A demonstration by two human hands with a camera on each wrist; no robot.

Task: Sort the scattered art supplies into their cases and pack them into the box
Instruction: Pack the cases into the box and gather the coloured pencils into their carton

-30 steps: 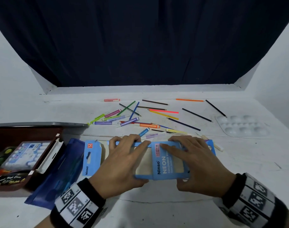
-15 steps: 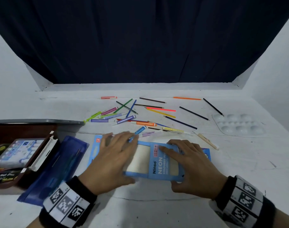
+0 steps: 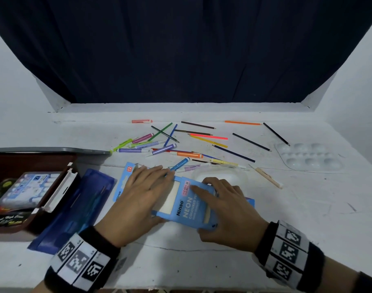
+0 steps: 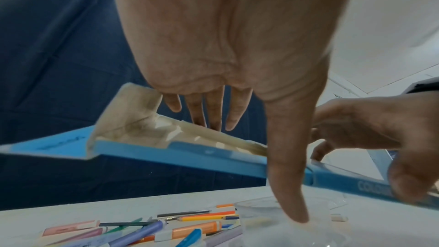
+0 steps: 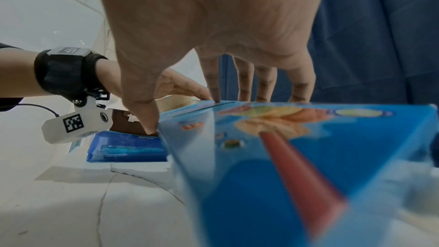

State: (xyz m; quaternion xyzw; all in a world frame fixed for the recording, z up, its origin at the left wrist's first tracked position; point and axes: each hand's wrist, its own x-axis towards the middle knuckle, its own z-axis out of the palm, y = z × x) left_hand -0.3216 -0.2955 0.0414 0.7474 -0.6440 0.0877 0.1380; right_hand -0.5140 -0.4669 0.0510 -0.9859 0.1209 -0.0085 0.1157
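A light-blue "Ninso Neon" pencil case [image 3: 187, 210] sits tilted at the table's near middle, its end flap [image 4: 133, 119] open. My left hand [image 3: 157, 193] lies fingers-flat on its left half, with the thumb along the near edge. My right hand [image 3: 204, 208] grips the right half, fingers on top and thumb at the near corner [image 5: 152, 129]. In the wrist views the case [image 5: 285, 157] is raised off the table. Loose coloured pencils [image 3: 208, 136] and markers [image 3: 142, 150] lie scattered behind. A brown box [image 3: 32, 163] stands at the left.
A dark-blue pouch [image 3: 81, 208] lies between the brown box and the case. A clear plastic tray [image 3: 219, 173] rests just behind my right hand. A white paint palette [image 3: 308, 159] sits at the far right. A paint-tube set [image 3: 26, 191] is in the box.
Both hands have drawn the pencil case nearer and turned it, its right end swinging toward me. The clear tray behind it has come into sight.
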